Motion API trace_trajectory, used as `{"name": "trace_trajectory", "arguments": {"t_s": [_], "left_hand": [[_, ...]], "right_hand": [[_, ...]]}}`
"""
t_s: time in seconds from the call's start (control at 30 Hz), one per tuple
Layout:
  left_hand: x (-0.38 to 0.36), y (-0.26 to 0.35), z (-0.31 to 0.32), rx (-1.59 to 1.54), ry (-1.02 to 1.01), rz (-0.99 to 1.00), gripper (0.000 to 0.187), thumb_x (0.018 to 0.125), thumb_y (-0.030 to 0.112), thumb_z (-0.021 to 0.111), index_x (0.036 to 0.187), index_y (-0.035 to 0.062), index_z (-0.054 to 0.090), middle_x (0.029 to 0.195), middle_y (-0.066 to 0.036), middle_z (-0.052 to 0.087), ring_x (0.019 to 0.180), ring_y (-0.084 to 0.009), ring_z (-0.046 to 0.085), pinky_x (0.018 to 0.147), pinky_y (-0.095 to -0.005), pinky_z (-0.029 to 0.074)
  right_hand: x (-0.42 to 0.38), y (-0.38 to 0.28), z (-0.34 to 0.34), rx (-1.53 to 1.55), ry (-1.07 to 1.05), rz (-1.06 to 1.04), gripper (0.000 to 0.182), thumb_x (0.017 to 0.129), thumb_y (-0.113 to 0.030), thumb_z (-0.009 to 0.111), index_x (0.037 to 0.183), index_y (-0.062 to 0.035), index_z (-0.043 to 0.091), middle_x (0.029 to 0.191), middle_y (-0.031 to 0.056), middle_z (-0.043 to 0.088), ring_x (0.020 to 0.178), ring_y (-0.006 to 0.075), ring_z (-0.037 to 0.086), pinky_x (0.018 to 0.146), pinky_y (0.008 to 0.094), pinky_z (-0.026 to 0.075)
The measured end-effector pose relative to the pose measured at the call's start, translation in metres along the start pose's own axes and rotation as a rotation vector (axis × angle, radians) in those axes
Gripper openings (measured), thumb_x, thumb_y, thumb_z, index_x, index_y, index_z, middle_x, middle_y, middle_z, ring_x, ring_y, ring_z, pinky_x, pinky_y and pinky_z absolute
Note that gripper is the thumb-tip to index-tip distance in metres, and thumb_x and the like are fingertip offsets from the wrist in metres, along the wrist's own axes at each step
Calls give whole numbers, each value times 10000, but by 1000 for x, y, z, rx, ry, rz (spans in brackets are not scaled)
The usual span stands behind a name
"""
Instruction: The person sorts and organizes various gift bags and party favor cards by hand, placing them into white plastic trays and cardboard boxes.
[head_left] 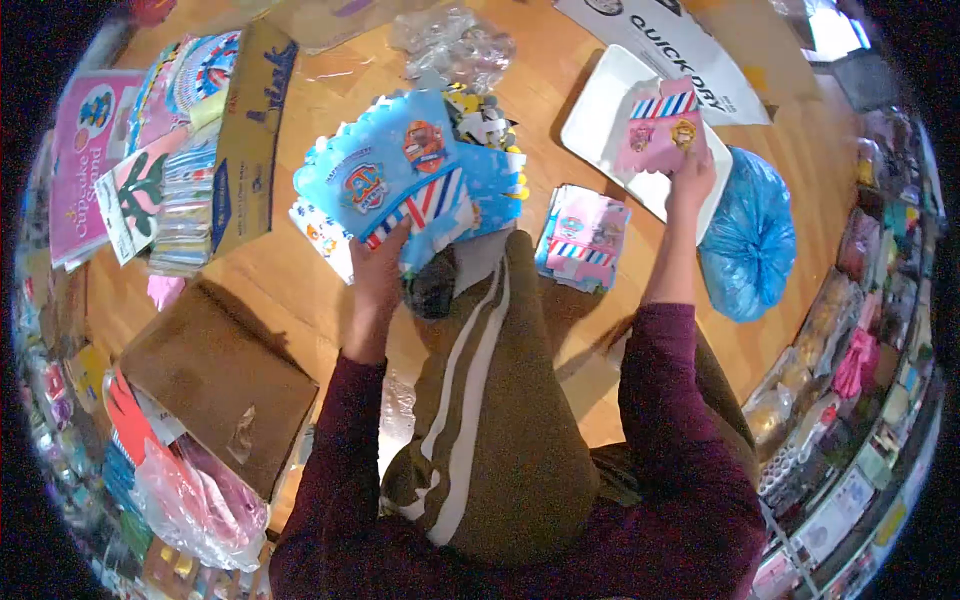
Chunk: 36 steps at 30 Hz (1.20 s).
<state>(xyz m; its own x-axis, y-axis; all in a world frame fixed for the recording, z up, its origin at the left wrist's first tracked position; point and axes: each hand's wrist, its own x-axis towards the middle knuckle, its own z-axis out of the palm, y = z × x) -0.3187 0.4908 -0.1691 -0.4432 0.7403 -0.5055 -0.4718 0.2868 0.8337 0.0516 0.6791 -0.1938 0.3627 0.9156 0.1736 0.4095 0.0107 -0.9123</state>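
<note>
My left hand [380, 262] is closed on the lower edge of a fanned bunch of blue printed cards [375, 165] with scalloped edges, cartoon dogs and a striped band. My right hand [690, 180] grips a pink printed card [652, 135] with a similar striped band, over a white tray [588, 125]. Between the hands, a small stack of pink and blue printed cards [585, 238] lies on the wooden floor. Yellow and black printed pieces [482, 115] show behind the blue bunch.
A tied blue plastic bag [750, 240] sits right of the tray. At the left stand a cardboard box [262, 130] of packets and a brown box [220, 375]. Clear plastic wrap [455, 45] lies at the back. Packed shelves [850, 330] line the right side.
</note>
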Motion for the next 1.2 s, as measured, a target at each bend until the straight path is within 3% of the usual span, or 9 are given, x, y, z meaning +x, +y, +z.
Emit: {"name": "trace_trajectory", "arguments": {"t_s": [0.23, 0.4, 0.53, 0.6, 0.8, 0.87, 1.07, 1.13, 1.2], "left_hand": [[18, 13, 1, 227, -196, -64, 352, 727, 102, 671, 1021, -32, 530, 937, -97, 602, 798, -147, 581, 706, -263, 471], [18, 36, 30, 307, -343, -38, 398, 707, 112, 686, 1045, -21, 525, 950, -82, 602, 818, -138, 571, 742, -265, 458], [22, 40, 48, 441, -495, -90, 433, 702, 128, 673, 1074, -14, 503, 946, -93, 596, 833, -141, 555, 749, -273, 443], [29, 33, 51, 643, -522, -135, 416, 683, 127, 654, 1048, -11, 510, 916, -85, 598, 802, -139, 550, 725, -267, 438], [29, 12, 40, 346, -642, -303, 424, 653, 128, 629, 1037, -7, 509, 911, -74, 603, 785, -139, 550, 712, -267, 441], [36, 6, 33, 633, -684, -256, 465, 641, 122, 638, 1063, -9, 492, 929, -81, 601, 803, -139, 552, 724, -265, 445], [24, -20, 28, 502, -633, -257, 570, 652, 153, 658, 1145, -15, 428, 994, -107, 587, 858, -154, 558, 748, -272, 457], [18, -14, 33, 423, -679, -253, 585, 657, 152, 656, 1165, -16, 419, 1017, -107, 579, 868, -154, 556, 748, -274, 460], [12, 4, 39, 346, -726, -250, 601, 663, 151, 655, 1184, -18, 409, 1040, -108, 571, 879, -154, 555, 748, -276, 462]], "right_hand": [[-2, -94, -71, 395, -403, 359, 317, 770, -65, 555, 1077, -2, 505, 924, 39, 576, 825, 125, 548, 698, 247, 447], [9, -156, -15, -128, -1433, 89, 293, 757, -81, 589, 1031, 11, 539, 881, 39, 578, 849, 124, 533, 763, 250, 423], [-6, -184, 59, -175, -1687, -469, 296, 747, -109, 589, 1007, 19, 528, 902, 124, 593, 862, 211, 559, 748, 316, 436], [-12, -195, 93, -376, -1748, -459, 350, 695, -98, 624, 1009, 22, 525, 900, 155, 595, 857, 251, 567, 761, 332, 433], [-42, -175, 116, -271, -1238, -494, 363, 633, -110, 687, 947, 5, 543, 837, 135, 591, 744, 239, 569, 685, 315, 447], [-58, -173, 112, -290, -1000, -492, 365, 622, -112, 700, 928, 17, 546, 889, 182, 573, 836, 333, 557, 726, 382, 445], [-79, -149, 112, -328, -732, -867, 398, 653, -184, 704, 973, -19, 535, 854, 177, 555, 804, 342, 547, 697, 398, 439], [-83, -150, 108, -481, -893, -383, 483, 702, -269, 673, 1076, -2, 524, 799, 165, 577, 668, 282, 549, 620, 346, 443], [-74, -147, 106, -504, -1002, -302, 479, 708, -306, 666, 1053, 5, 546, 771, 167, 586, 647, 266, 552, 606, 336, 441]]}}
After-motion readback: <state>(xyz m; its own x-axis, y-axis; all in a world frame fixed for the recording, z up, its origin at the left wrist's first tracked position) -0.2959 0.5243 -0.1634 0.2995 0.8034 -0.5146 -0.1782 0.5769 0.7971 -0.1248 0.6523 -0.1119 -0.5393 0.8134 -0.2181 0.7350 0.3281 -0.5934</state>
